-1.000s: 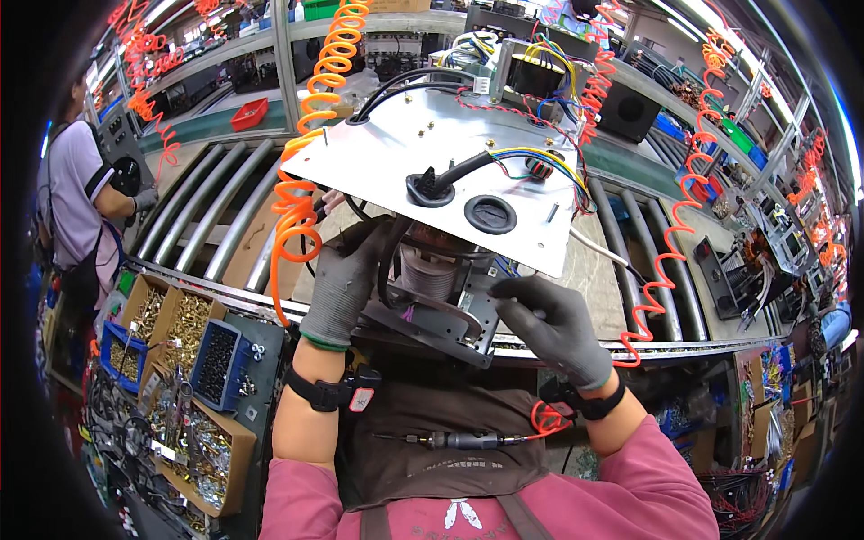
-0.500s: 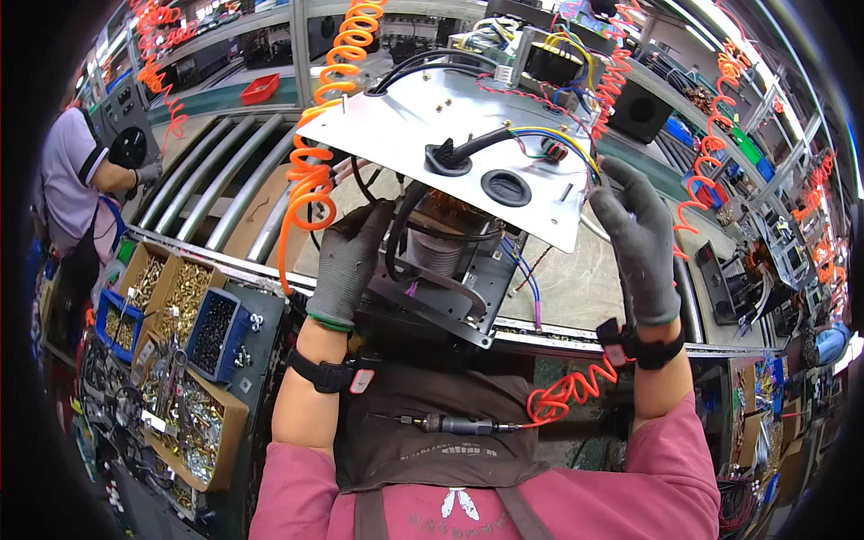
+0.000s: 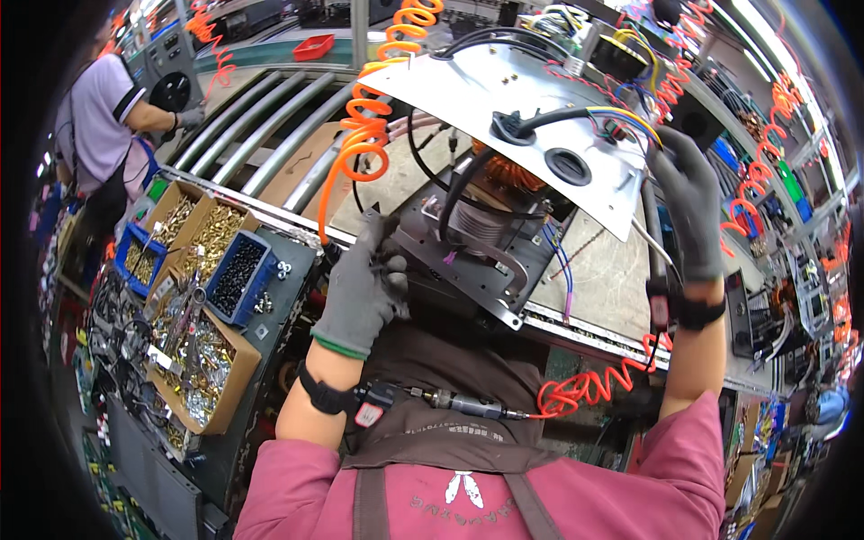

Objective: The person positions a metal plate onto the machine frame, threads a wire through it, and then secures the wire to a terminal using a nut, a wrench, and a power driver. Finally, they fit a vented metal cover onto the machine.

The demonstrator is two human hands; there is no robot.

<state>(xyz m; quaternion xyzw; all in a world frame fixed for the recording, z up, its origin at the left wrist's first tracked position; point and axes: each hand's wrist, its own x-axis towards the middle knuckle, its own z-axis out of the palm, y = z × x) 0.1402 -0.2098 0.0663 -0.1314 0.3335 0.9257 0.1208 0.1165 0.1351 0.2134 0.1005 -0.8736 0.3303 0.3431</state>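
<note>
A tilted silver metal panel (image 3: 468, 99) with a round black grommet (image 3: 568, 166) and a cable gland carrying a thick black cable (image 3: 551, 118) is raised over a black metal chassis (image 3: 472, 292). Inside the chassis sit a copper-wound coil (image 3: 513, 171) and a ribbed grey part. My gloved right hand (image 3: 691, 202) has its fingers bent at the panel's right edge, by yellow and blue wires. At the chassis's front-left corner, my gloved left hand (image 3: 360, 292) curls its fingers against the edge; the exact contact is partly hidden. Blue and purple wires (image 3: 562, 270) hang from the chassis's right side.
Orange coiled air hoses (image 3: 364, 148) hang close to the panel's left. A pneumatic screwdriver (image 3: 463, 405) lies across my apron. Trays of screws (image 3: 236, 279) stand at left. Metal rollers (image 3: 261, 144) lie beyond them, where another person (image 3: 108, 135) works. Another unit (image 3: 765, 297) stands at right.
My left hand has moved from beneath the panel down to the chassis's front-left corner. My right hand stays by the panel's right edge. The view has shifted, carrying the scene rightward.
</note>
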